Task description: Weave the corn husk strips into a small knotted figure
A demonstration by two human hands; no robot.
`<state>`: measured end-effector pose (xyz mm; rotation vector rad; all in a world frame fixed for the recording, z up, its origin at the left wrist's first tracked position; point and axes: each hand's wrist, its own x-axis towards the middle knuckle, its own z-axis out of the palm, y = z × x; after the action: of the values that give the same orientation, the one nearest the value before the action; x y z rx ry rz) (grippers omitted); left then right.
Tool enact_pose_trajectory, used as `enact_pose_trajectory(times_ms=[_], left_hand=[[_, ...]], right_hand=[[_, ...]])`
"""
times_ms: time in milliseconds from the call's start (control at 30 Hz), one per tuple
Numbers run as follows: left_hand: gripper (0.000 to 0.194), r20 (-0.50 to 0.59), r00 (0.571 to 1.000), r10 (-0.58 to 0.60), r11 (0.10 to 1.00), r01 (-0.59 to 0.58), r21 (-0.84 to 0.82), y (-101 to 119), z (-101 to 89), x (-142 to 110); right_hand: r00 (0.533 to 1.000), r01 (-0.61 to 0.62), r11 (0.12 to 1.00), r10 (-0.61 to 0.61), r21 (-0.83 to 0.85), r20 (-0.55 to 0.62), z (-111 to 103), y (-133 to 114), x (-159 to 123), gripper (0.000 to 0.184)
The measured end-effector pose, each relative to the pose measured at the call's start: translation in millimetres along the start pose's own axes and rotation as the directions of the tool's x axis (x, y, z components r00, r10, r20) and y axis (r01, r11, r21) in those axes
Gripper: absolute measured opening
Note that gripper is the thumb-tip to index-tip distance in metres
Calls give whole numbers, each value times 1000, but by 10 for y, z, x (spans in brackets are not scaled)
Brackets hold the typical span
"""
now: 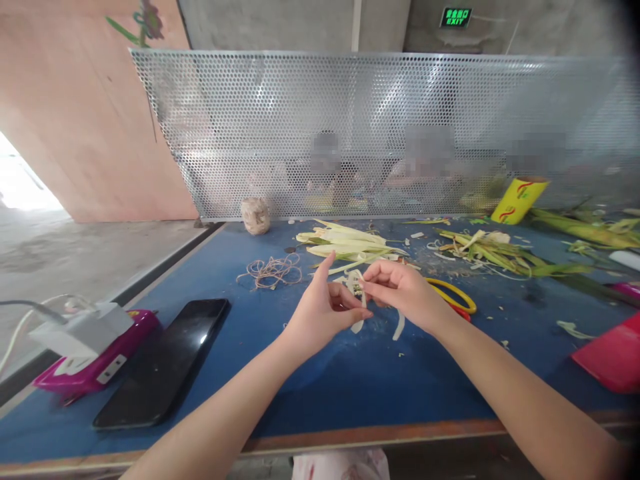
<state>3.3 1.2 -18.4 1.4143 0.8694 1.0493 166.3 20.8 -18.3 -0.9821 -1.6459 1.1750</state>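
Pale husk strips (358, 325), apparently corn husk, hang between my two hands above the blue table. My left hand (320, 310) is closed in a pinch on one strip, with one finger sticking up. From the other side, my right hand (400, 290) pinches the strips between thumb and forefinger; a loose end (399, 327) dangles below it. The knot or fold between the fingertips is partly hidden. Just beyond my hands lies a pile of pale husks (345, 239). A yellow loop (457, 291), with red beneath, lies partly behind my right wrist.
Tangled string (270, 271), a black phone (165, 360) and a purple power strip (100, 370) with chargers lie left. A twine roll (255, 215) stands before the perforated metal screen (280, 120). Right are green husks (490, 253), a yellow tube (520, 200) and a red object (613, 353).
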Motion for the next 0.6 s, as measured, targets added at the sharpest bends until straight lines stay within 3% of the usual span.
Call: enact_pose_trajectory(times_ms=[233,367,600], left_hand=[[98,-154,979,135,988,-146,-60,-14,47,31],[95,-195,955,223,969,-239,-59,-8,33,31],[94,-124,971,204,969,-219,-117,-38,46,41]], right_hand=[[999,22,970,-30,241,28,-37,0,15,23],[999,27,987,-34,155,39,-11,-3,9,19],[999,44,992,-45,117,7,14,41,13,20]])
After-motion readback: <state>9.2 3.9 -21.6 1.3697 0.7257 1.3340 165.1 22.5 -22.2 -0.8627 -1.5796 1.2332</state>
